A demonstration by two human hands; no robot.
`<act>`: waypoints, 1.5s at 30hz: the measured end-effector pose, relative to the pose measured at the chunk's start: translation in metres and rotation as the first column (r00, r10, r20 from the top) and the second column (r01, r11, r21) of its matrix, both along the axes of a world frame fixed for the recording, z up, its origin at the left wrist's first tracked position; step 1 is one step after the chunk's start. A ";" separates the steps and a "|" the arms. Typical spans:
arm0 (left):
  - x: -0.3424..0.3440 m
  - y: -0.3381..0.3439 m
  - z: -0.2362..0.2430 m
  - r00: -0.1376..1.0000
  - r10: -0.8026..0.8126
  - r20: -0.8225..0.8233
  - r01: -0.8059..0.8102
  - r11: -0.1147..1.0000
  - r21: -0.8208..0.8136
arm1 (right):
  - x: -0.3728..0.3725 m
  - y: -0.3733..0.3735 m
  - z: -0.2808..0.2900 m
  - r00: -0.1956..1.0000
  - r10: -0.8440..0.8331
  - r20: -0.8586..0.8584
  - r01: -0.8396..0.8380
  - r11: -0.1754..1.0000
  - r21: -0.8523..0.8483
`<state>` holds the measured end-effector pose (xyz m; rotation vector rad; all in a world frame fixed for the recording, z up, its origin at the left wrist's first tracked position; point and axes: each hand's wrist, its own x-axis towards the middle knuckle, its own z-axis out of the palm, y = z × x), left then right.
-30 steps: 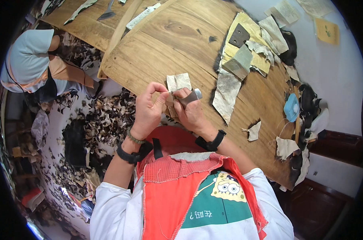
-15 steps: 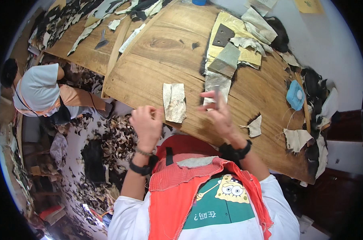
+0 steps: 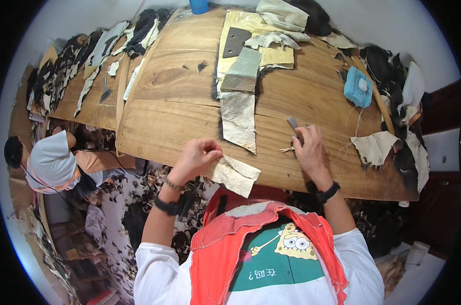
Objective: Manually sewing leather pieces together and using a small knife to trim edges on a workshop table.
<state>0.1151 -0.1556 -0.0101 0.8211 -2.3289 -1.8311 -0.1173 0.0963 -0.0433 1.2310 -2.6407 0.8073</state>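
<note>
Head view over a wide wooden worktop (image 3: 185, 109): a person in a red vest pinches a pale, ragged scrap of hide (image 3: 234, 175) at the near edge, the left hand (image 3: 196, 157) closed on its upper corner with thumb and fingers narrow. The scrap hangs partly off the worktop's edge, just above the person's chest. The right hand (image 3: 308, 147) lies on the wood well apart from it, fingers curled over a small grey metal blade (image 3: 293, 124) whose tip shows beyond the knuckles; a thin pale sliver (image 3: 286, 149) rests just beside that hand.

Judging by the layout, the trimming of this piece looks underway rather than finished: 1 scrap is in hand, a longer pale strip of hide (image 3: 239, 119) lies flat ahead of it, and a heap of grey and yellowish pieces (image 3: 256, 48) waits farther back.

Whether the blade is gripped or merely covered cannot be told. The scrap's underside is hidden, and its cut edges are too small to read. Dark offcuts on the floor (image 3: 139, 203) blur together, and a seated person (image 3: 52, 162) at left is bent by the lens.
</note>
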 end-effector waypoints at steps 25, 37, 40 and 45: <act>-0.009 0.076 -0.038 0.934 0.046 0.355 0.280 0.524 -0.804 | -0.071 0.001 -0.027 0.985 0.130 -0.116 -0.112 0.982 0.149; -0.019 0.067 -0.048 0.969 -0.094 0.227 0.242 0.524 -0.817 | -0.274 0.067 0.045 0.918 -0.248 -0.309 0.298 0.946 0.128; -0.019 0.066 -0.049 0.968 -0.083 0.238 0.247 0.497 -0.832 | -0.336 0.069 0.028 0.872 -0.150 -0.466 0.269 0.942 0.199; -0.011 0.065 -0.051 0.999 -0.028 0.040 0.049 0.642 -0.765 | -0.370 0.065 0.021 0.917 -0.071 -0.392 0.304 0.761 0.573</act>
